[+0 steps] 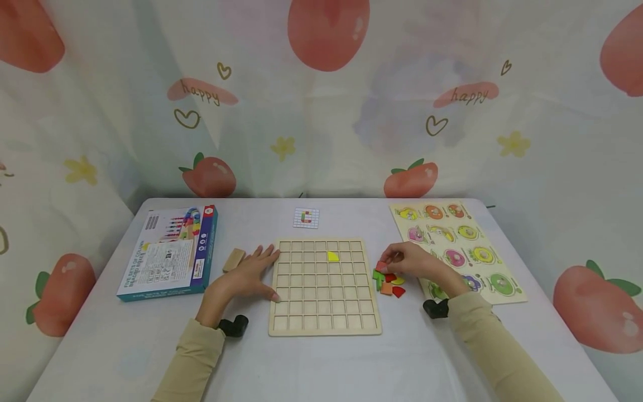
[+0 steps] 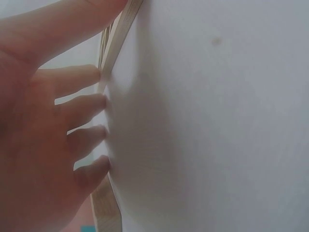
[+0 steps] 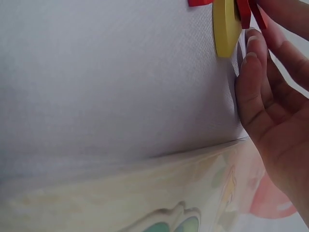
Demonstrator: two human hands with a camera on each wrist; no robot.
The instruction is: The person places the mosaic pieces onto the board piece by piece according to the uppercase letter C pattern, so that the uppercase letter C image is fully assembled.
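A wooden grid board (image 1: pixel 325 333) lies flat on the table, with a yellow quarter-round piece (image 1: pixel 332 256) in one cell of its second row. My left hand (image 1: pixel 246 277) spreads its fingers along the board's left edge, thumb and fingertips right at the rim. Over a small pile to the right of the board, my right hand (image 1: pixel 414 259) pinches a red piece (image 3: pixel 259 14) between thumb and finger. The pile holds a green piece (image 1: pixel 378 277), an orange square (image 1: pixel 386 288), a red piece (image 1: pixel 398 291) and a yellow piece (image 3: pixel 226 31), partly hidden under the hand.
Behind the board lies a small card (image 1: pixel 306 218) with a coloured grid pattern. A wooden block (image 1: pixel 234 259) is beside the left hand. The boxed toy (image 1: pixel 166 251) lies far left; a fruit puzzle board (image 1: pixel 474 229) lies at right, partly under the right forearm.
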